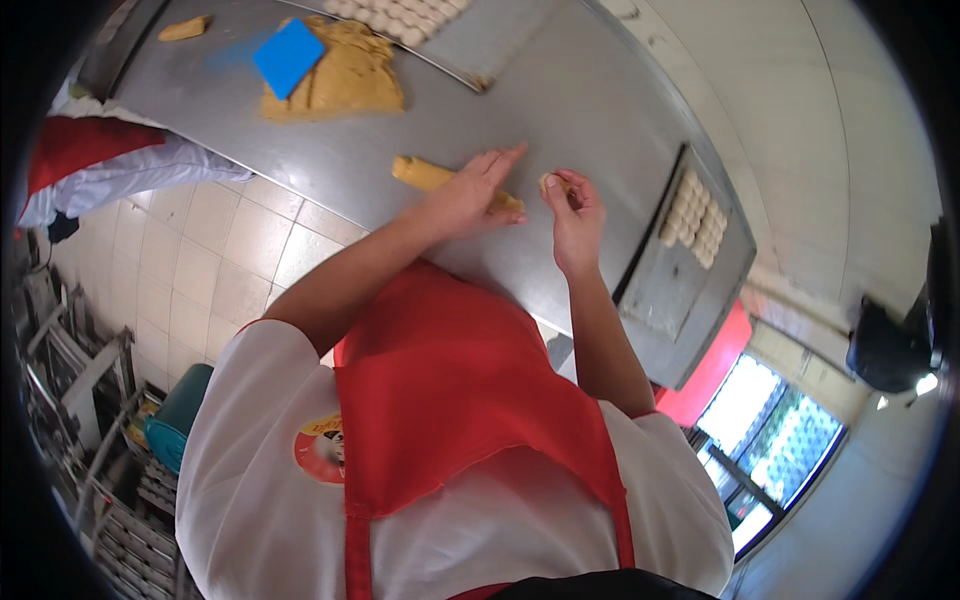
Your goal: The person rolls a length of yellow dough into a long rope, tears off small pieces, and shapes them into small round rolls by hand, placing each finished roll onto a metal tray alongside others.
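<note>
Dough roll (422,174): under spread left grip (472,195); light pressure should avoid flattening.
Dough piece (547,182): pinched in right grip (579,215), near left; even sizes seem best.

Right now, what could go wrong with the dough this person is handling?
The left hand lies across the dough roll; pressing too hard might flatten it.
The right hand pinches a small dough piece at its fingertips, so it could get misshapen or slip.
On the right-hand tray, the pale dough balls sit close together, so they might stick to one another.
</note>
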Demonstrator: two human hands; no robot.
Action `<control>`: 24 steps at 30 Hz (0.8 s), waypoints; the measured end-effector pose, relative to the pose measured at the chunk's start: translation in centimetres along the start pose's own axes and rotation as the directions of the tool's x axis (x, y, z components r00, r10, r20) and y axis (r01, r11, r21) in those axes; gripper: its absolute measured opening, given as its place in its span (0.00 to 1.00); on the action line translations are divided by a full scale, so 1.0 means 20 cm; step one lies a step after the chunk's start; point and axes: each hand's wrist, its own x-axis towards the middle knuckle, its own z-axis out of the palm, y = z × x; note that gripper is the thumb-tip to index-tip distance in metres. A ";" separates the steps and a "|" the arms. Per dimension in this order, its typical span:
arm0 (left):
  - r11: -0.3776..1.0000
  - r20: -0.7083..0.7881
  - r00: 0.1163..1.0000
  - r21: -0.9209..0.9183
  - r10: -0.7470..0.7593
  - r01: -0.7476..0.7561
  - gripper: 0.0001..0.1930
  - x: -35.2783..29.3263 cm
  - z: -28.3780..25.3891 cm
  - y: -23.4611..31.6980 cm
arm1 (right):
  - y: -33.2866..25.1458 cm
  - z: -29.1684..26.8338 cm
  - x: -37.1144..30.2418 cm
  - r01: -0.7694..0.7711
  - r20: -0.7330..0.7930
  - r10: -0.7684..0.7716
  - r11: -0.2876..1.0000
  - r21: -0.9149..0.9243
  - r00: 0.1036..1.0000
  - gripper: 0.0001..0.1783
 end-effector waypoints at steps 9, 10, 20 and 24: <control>0.695 -0.042 0.838 -0.581 -0.545 0.423 0.18 -0.08 -0.41 -0.08 | -0.18 1.16 0.80 0.687 0.537 -0.431 0.404 -0.604 0.725 0.12; 0.673 -0.033 0.835 -0.610 -0.550 0.418 0.17 -0.10 -0.41 -0.07 | -0.17 1.20 0.83 0.699 0.575 -0.407 0.306 -0.646 0.710 0.12; -0.013 0.560 0.728 -0.796 -0.395 0.605 0.09 -0.12 -0.28 -0.03 | -0.05 -0.20 0.11 -0.141 -0.118 0.116 0.961 -0.237 0.986 0.19; 0.069 0.637 0.629 -0.676 -0.446 0.734 0.11 -0.03 -0.10 0.24 | 0.33 -0.73 -0.24 -0.482 -0.429 0.227 0.516 -0.709 0.874 0.28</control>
